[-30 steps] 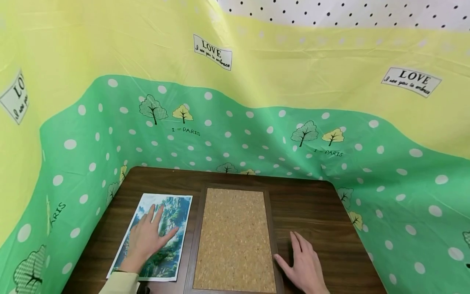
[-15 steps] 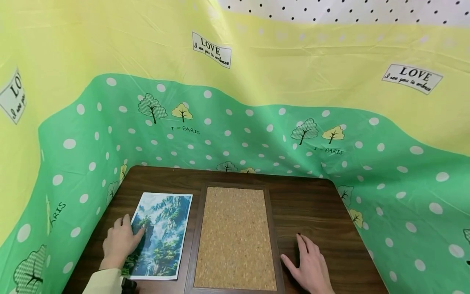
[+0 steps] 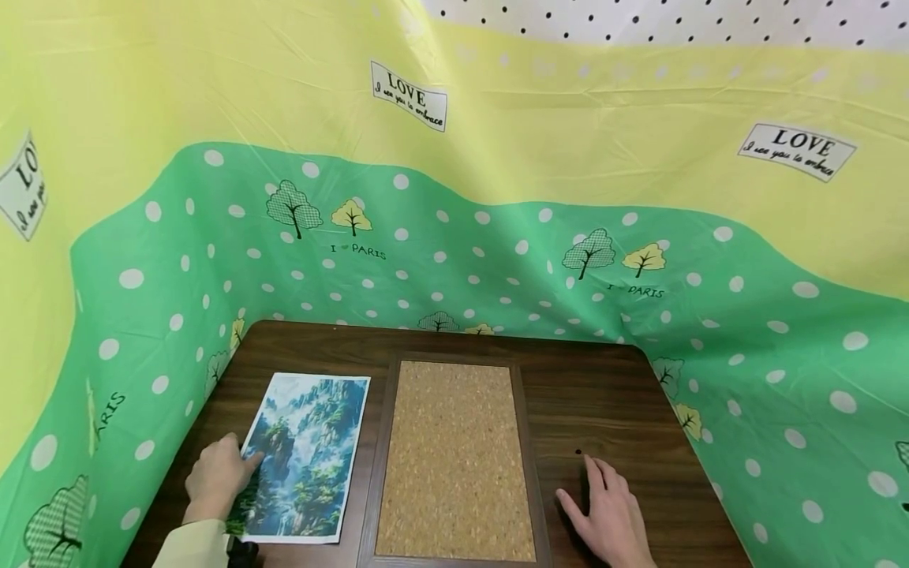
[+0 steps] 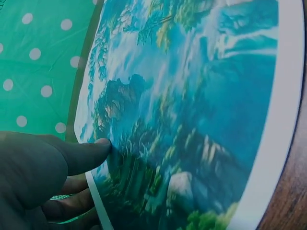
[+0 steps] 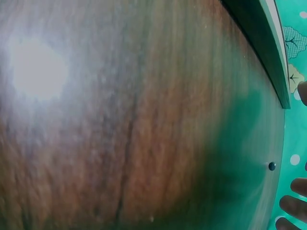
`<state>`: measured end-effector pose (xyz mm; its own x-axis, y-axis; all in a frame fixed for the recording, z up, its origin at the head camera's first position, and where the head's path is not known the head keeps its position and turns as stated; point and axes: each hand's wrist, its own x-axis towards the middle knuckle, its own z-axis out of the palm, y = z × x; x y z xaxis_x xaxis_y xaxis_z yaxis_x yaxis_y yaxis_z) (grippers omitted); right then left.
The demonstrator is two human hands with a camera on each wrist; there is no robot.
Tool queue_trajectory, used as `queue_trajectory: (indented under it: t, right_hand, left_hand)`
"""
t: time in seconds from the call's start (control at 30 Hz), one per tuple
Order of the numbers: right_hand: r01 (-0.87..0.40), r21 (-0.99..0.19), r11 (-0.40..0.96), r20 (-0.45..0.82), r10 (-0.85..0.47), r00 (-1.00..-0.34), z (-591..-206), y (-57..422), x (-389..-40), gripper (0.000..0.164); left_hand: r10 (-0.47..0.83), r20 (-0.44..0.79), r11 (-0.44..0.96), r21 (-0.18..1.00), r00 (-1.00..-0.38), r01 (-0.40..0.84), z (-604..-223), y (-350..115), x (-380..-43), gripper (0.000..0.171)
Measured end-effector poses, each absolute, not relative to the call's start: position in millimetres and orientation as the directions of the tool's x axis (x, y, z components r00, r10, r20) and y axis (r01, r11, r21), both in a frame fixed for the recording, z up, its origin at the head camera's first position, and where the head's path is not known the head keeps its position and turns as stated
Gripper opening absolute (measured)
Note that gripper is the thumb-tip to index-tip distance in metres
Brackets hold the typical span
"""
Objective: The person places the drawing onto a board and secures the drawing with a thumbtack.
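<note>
A printed landscape picture with white borders lies left of a framed cork board. My left hand is at the picture's left edge. In the left wrist view its thumb lies on the printed face while the other fingers curl below that edge, pinching the sheet. To the right of the board, my right hand is held with fingers loosely extended, holding nothing. Just beyond its fingertips sits a small round black object. Only finger ends of the right hand show in the right wrist view.
The dark wood-grain table bears everything. Green and yellow patterned cloth surrounds its back and sides. The board's raised wooden frame crosses the upper right of the right wrist view.
My left hand has slid from the middle of the picture to its left edge and now pinches it; the picture has shifted slightly left. My right hand has drawn back rightward, uncovering the black object.
</note>
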<state>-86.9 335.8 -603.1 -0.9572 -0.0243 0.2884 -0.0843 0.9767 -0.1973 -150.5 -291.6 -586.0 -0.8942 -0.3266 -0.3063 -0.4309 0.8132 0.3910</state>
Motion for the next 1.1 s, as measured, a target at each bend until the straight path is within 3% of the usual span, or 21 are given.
queue_trajectory:
  t: [0.3,0.47,0.77,1.1]
  right_hand:
    - [-0.035,-0.236,0.971,0.216,0.017,-0.976,-606.2,346.4,-89.3,0.069]
    - [-0.004,-0.243,0.97,0.159,0.035,-0.987,-606.7,349.3,-89.5,0.07]
    - [0.014,-0.234,0.972,0.134,0.046,-0.99,-610.7,353.7,-89.8,0.069]
    - [0.016,-0.257,0.966,0.126,0.049,-0.991,-609.5,356.8,-96.3,0.065]
  left_hand:
    - [-0.322,-0.326,0.785,0.433,-0.889,-0.443,-582.4,-295.8,-145.7,0.029]
    - [-0.305,-0.32,0.769,0.473,-0.897,-0.43,-577.3,-301.2,-139.5,0.035]
    - [-0.267,-0.215,0.745,0.572,-0.939,-0.343,-571.0,-316.4,-132.1,0.024]
    - [-0.309,-0.174,0.634,0.695,-0.935,-0.339,-551.8,-306.8,-130.9,0.039]
